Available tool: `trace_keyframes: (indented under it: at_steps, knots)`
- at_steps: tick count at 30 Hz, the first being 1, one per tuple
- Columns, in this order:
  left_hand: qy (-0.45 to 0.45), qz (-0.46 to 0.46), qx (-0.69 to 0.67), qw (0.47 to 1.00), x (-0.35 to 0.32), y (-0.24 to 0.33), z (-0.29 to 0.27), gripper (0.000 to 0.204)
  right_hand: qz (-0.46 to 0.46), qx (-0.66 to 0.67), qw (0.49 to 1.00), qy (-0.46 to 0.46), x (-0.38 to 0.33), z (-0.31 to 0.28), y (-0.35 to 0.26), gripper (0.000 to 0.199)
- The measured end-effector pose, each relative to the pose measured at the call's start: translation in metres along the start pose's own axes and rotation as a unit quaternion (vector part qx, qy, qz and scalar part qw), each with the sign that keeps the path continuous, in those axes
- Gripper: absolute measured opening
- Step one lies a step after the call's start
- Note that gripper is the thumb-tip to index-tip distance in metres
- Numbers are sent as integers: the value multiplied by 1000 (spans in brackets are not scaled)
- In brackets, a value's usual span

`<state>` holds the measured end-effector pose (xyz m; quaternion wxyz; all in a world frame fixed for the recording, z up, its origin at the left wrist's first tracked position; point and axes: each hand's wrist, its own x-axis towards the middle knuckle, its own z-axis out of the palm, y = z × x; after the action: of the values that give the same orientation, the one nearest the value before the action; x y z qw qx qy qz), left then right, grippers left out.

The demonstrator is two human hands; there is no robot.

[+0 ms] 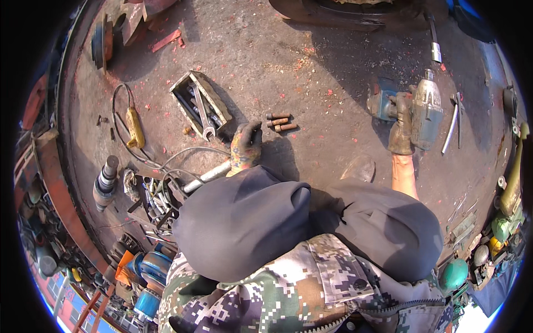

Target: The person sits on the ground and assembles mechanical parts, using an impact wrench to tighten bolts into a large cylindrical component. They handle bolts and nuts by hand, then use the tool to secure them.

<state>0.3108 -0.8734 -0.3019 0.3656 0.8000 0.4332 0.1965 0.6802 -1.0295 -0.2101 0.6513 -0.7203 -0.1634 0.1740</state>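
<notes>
My right hand (401, 125), in a dirty work glove, is wrapped round the handle of a cordless impact wrench (426, 114). The tool has a blue-grey body and a battery at its left end, and its nose points away from me. In a patterned glove with dark fingertips, my left hand (246, 145) is by my left knee, its fingers curled; what they hold, if anything, is hidden. Several rusty bolts (279, 121) lie just right of it. To its left stands an open metal box (194, 105) with bolts and a wrench (204, 114) in it.
A yellow switch box (134, 127) on a grey cable lies at left, near a metal pipe (208, 176) and a heap of tools (158, 197). Beyond the impact wrench is a socket on a bar (436, 53); metal rods (451, 130) lie right of it. A large rusty part (333, 16) fills the far edge.
</notes>
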Motion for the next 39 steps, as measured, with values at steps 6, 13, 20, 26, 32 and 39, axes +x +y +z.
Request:
trace_keyframes:
  at_steps: [6, 13, 20, 26, 32, 39]
  knots:
    - [86, -113, 5, 990, -65, -80, -25, 29, 63, 25, 997, -40, -35, 1, 11, 33]
    - [-157, -44, 337, 927, 2, -29, -24, 34, 93, 32, 994, -50, -38, -20, 4, 36]
    - [-121, -101, -88, 984, 16, -1, -37, 34, 132, 65, 982, -117, -39, -15, -3, 38]
    - [-337, -110, -253, 900, 118, 148, -59, 37, 155, 96, 973, -145, -39, -21, -9, 41]
    - [-417, -30, -223, 881, 166, 199, -57, 36, 190, 115, 957, -187, -44, -30, -13, 43]
    - [-498, 152, -110, 846, 195, 214, -57, 35, 209, 130, 944, -220, -50, -41, -17, 46]
